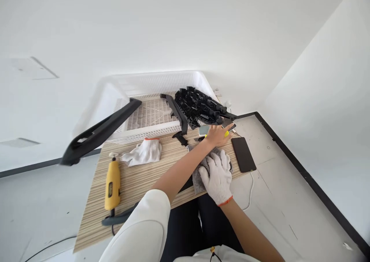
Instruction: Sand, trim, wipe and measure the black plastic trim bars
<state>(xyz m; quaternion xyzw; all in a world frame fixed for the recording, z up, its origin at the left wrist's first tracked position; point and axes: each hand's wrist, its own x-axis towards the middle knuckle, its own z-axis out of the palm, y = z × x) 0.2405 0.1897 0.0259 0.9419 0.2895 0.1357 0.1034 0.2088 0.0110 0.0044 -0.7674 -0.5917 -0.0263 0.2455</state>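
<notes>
My left hand (216, 135) is bare and reaches across the striped wooden board (138, 181) to its far right corner. It lies closed over a small yellow object (227, 133) whose ends stick out on both sides of the palm, just beside a small phone-like device (204, 129). My right hand (218, 177) wears a white knit glove and rests flat, fingers stretched out, on a grey cloth (198, 183) near the board's front right. A black phone (243, 154) lies just right of both hands.
A white plastic basket (150, 82) stands behind the board with a pile of black plastic parts (199, 105) at its right. A long black trim piece (101, 132) juts left. A yellow rotary tool (112, 185) and a spare white glove (143, 152) lie on the board. White walls close in on the right.
</notes>
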